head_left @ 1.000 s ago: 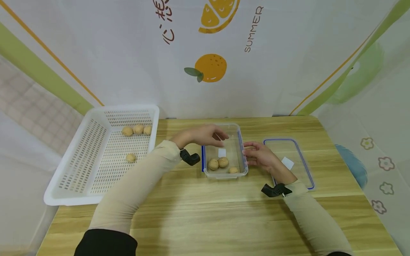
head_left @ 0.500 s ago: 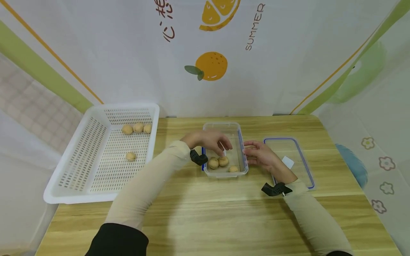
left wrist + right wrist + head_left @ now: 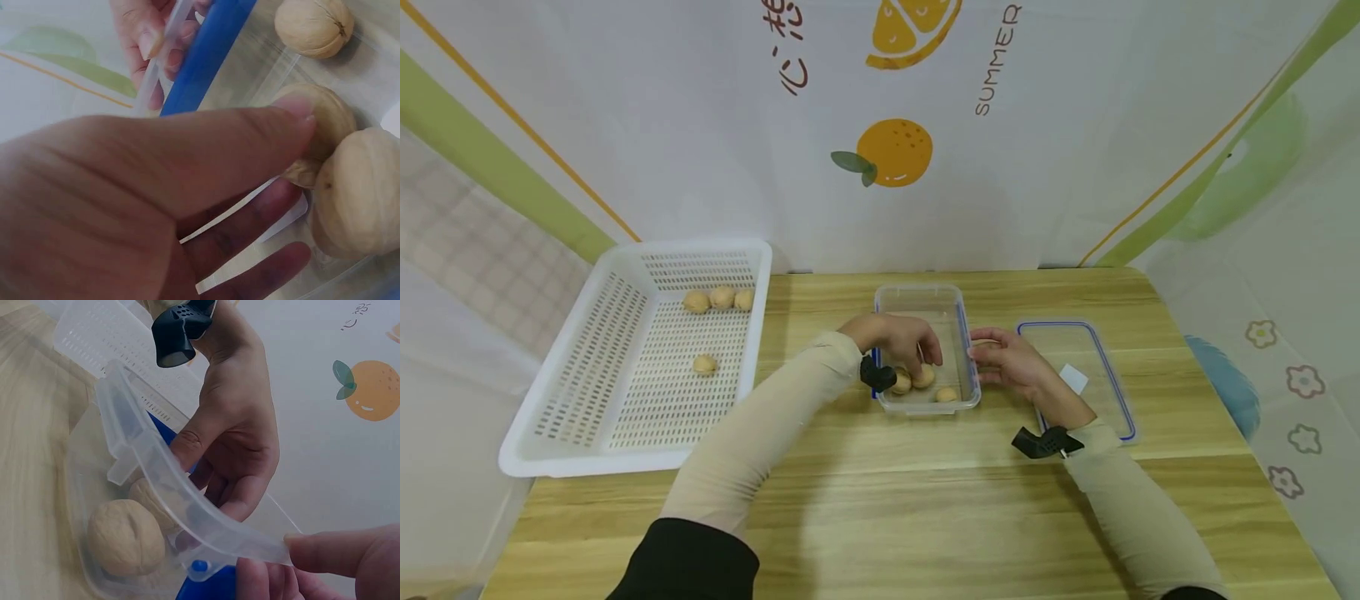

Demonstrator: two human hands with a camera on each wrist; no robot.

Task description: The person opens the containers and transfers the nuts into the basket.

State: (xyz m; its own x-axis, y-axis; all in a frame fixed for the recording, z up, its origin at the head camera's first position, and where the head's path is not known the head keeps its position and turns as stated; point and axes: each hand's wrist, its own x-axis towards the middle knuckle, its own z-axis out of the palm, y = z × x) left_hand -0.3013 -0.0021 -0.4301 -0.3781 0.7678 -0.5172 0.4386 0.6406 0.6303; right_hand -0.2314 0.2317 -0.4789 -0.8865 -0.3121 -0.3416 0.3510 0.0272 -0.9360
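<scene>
A clear plastic food container (image 3: 928, 410) with blue clips sits at the middle of the table, several walnuts visible inside. My left hand (image 3: 904, 340) reaches down into it and pinches one walnut (image 3: 331, 119), thumb on its near side; the index fingertip is hidden. Another walnut (image 3: 362, 190) lies against that one, and a third walnut (image 3: 947, 394) is apart, near the container's front right corner. At the container's right side my right hand (image 3: 1018, 372) holds the rim, thumb on top and fingers outside, as the right wrist view shows.
A white slotted basket (image 3: 516, 450) stands at the left with several walnuts (image 3: 703, 365) in it. To the right, partly under my right forearm, lies the clear lid (image 3: 1108, 371) with a blue seal. A printed curtain (image 3: 1037, 183) hangs behind the table.
My left hand has moved right and down into the container, from above its left side to a walnut, and its fingers have closed round it. My right hand has stayed at the rim.
</scene>
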